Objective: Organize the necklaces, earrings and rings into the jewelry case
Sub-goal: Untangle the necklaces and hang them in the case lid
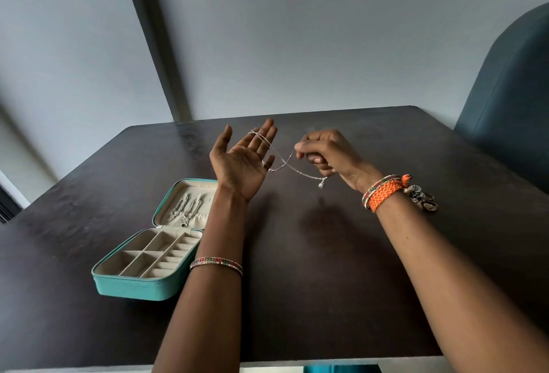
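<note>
My left hand [242, 161]: raised palm-up over the middle of the counter [326, 268], fingers [266, 135] straight and spread wide, with the chain looped across them.
My right hand [323, 150]: just beside the left, fingers curled, pinching the other end of the chain between thumb and forefinger.
Necklace [292, 166]: a thin silver chain strung between my two hands, sagging in the air above the counter; a small pendant hangs from it under my right hand.
Jewelry case [154, 242]: teal, lying open near the counter's left edge, partly behind my left forearm. The lid half holds silver chains already hung; the base half has cream compartments and ring rolls.
Wrists: a beaded bangle [216, 264] on my left forearm; an orange woven band [384, 193] and a second bangle on my right.
Other jewelry [421, 196]: a small metallic cluster on the counter just beyond my right wrist.
Writing: I can read none on the case.
</note>
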The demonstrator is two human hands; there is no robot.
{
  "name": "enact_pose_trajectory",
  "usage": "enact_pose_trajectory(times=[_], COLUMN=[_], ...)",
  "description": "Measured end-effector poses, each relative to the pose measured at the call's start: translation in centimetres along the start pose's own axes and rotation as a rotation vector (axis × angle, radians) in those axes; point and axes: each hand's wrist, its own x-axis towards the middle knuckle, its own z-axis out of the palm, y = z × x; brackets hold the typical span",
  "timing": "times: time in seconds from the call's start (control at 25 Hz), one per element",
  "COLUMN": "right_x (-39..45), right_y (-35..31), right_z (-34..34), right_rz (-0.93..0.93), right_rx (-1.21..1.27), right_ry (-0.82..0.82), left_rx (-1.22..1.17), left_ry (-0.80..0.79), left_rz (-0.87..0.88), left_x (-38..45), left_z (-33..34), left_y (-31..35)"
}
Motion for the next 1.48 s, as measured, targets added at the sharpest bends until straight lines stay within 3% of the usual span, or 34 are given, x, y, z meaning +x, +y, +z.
enact_pose_trajectory(times=[0.16,0.28,0.52,0.64,0.76,0.92,1.12,1.2,1.28,1.48], right_x=[-0.4,-0.3,0.4,0.5,0.6,0.7,0.9,1.0,0.9,-0.1], right_y=[-1.1,-0.7,0.8,1.2,1.2,1.3,1.8,1.8,1.6,-0.2], right_z=[-0.3,-0.4,-1.8,-1.8,-1.4,-1.3,-2.2,-1.4,-0.5,1.3], right_rz=[-0.069,-0.087,-0.056,-0.014,0.034,0.081,0.102,0.116,0.082,-0.043], right_rx=[0.002,0.026,0.181,0.181,0.207,0.316,0.518,0.43,0.199,-0.184], right_ry=[-0.15,-0.063,0.102,0.128,0.147,0.148,0.206,0.215,0.183,-0.132], left_rx=[0.312,0.497,0.755,0.832,0.744,0.619,0.025,-0.079,-0.013,0.212], left_ry=[-0.09,-0.108,-0.049,-0.052,-0.04,0.129,0.203,0.204,0.192,0.097], left_rz=[-0.131,-0.207,-0.024,-0.037,-0.116,-0.134,0.02,0.081,0.088,-0.008], left_x=[0.0,-0.2,-0.2,-0.3,-0.2,-0.2,0.3,0.5,0.7,0.6], left_z=[1.4,2.4,2.3,2.2,2.3,2.1,0.6,0.5,0.2,0.2], left_y=[-0.5,-0.9,-1.7,-1.5,-1.2,-0.8,0.1,0.0,-0.1,-0.2])
